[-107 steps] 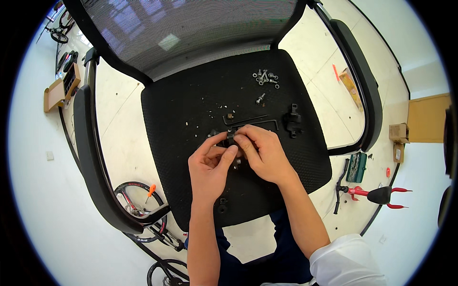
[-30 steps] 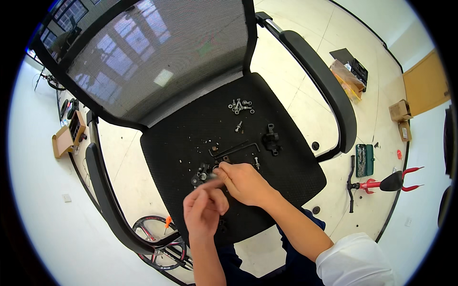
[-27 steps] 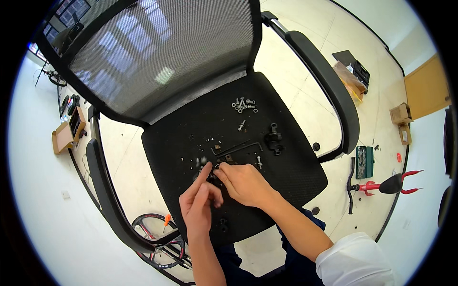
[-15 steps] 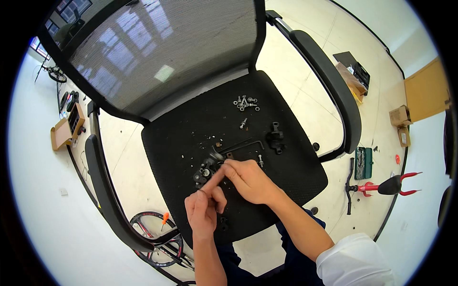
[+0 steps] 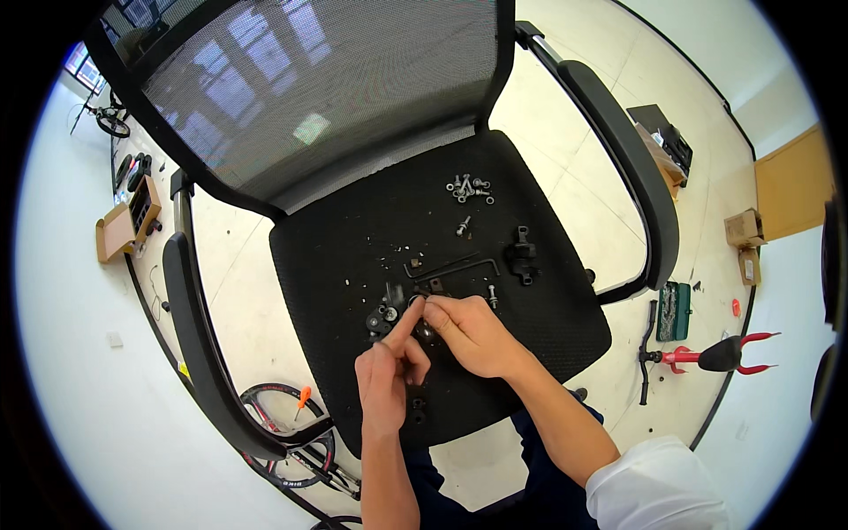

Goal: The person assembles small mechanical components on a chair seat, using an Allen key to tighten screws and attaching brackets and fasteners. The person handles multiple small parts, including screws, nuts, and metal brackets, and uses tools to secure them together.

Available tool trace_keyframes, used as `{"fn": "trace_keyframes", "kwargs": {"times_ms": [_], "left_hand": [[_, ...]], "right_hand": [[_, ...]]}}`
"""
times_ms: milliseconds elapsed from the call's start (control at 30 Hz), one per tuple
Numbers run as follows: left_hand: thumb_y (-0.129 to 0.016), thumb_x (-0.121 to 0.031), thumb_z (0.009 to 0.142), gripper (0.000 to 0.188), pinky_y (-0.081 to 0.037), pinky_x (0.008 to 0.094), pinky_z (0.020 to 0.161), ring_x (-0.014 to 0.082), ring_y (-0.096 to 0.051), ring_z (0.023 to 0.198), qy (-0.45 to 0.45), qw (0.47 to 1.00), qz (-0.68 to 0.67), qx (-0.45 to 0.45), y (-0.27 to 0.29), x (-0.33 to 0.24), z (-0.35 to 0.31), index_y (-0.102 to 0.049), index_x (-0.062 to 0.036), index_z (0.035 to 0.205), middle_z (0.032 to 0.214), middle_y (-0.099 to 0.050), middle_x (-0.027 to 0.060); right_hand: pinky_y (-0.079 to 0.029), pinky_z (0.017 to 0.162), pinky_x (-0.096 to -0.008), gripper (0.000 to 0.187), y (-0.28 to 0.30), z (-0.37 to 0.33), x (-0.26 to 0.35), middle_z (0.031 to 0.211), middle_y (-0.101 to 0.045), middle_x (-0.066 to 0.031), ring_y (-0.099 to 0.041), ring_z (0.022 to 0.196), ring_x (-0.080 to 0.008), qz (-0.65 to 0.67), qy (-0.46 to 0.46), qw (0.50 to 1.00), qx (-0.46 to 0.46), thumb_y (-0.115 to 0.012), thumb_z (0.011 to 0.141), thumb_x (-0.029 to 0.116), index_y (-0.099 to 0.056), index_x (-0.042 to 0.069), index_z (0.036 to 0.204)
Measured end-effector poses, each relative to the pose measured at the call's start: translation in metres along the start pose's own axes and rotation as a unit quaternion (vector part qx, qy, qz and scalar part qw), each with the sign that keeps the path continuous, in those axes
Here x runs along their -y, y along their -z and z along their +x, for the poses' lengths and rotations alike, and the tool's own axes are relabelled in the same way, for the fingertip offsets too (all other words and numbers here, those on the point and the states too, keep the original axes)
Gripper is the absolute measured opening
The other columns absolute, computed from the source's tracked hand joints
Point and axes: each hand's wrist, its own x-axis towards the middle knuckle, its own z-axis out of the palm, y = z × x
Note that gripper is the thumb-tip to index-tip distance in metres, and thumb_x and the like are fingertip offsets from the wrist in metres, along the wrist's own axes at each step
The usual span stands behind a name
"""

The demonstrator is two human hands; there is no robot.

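My left hand (image 5: 384, 384) is over the front of the black chair seat, index finger stretched out and the others loosely curled. The tip of that finger meets the fingertips of my right hand (image 5: 473, 331), which is pinched. A small round dark edge shows at the pinch, but my fingers hide most of it. Just left of them lies a black bicycle brake caliper (image 5: 382, 320) with a silvery round part. Beyond my fingers are hex keys (image 5: 468, 265) and a small dark part (image 5: 434, 284). A bolt (image 5: 493, 297) lies right of my right hand.
More bolts and washers (image 5: 468, 188) are heaped farther back on the seat, with a single bolt (image 5: 463, 227) nearer. A black clamp-like part (image 5: 523, 256) sits at the right. Armrests (image 5: 618, 168) flank the seat. An orange-handled screwdriver (image 5: 304, 397) is by a wheel (image 5: 265, 420) at lower left.
The view has shifted slightly, so the chair appears farther right. My hands keep nearly the same pose. The dark round thing at my fingertips, blurred before, is now mostly hidden.
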Motion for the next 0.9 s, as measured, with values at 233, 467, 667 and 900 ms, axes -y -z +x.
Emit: {"fn": "trace_keyframes", "kwargs": {"times_ms": [233,467,667,900], "left_hand": [[-0.045,-0.034,0.101,0.048,-0.030,0.0239,0.053,0.0080,-0.037,0.052,0.012,0.993,0.113,0.020,-0.001,0.012,-0.004,-0.068,0.0068,0.093,0.057,-0.048,0.0015],[-0.044,-0.026,0.101,0.043,-0.029,0.0249,0.050,0.0085,-0.040,0.052,-0.064,0.996,-0.015,-0.053,-0.008,0.005,0.002,-0.072,0.0058,0.094,0.057,-0.047,0.0000],[-0.034,-0.032,0.104,0.055,-0.028,0.0245,0.050,0.0082,-0.040,0.052,-0.012,0.991,0.134,0.004,0.005,0.011,0.001,-0.074,0.0018,0.089,0.056,-0.046,-0.0014],[-0.042,-0.033,0.101,0.049,-0.028,0.0221,0.050,0.0059,-0.041,0.053,-0.056,0.995,0.020,-0.082,0.003,0.006,0.002,-0.067,0.0090,0.106,0.059,-0.048,-0.0014]], "right_hand": [[-0.045,0.056,-0.0324,0.030,0.010,0.002,0.009,0.064,-0.054,-0.0151,-0.057,0.056,-0.0224,0.014,-0.064,0.998,-0.022,-0.047,0.101,0.021,-0.057,-0.004,0.089],[-0.045,0.057,-0.0323,0.030,0.005,0.000,0.001,0.067,-0.056,-0.0167,-0.058,0.058,-0.0211,0.006,-0.029,1.000,0.010,-0.047,0.101,0.021,-0.060,-0.005,0.095],[-0.045,0.056,-0.0342,0.031,0.014,-0.001,0.005,0.072,-0.060,-0.0206,-0.059,0.060,-0.0314,-0.002,-0.055,0.998,-0.020,-0.048,0.100,0.023,-0.062,-0.004,0.097],[-0.044,0.060,-0.0325,0.030,0.005,-0.001,-0.004,0.071,-0.058,-0.0159,-0.054,0.061,-0.0213,0.023,-0.054,0.996,0.062,-0.051,0.099,0.024,-0.062,-0.003,0.095]]}}
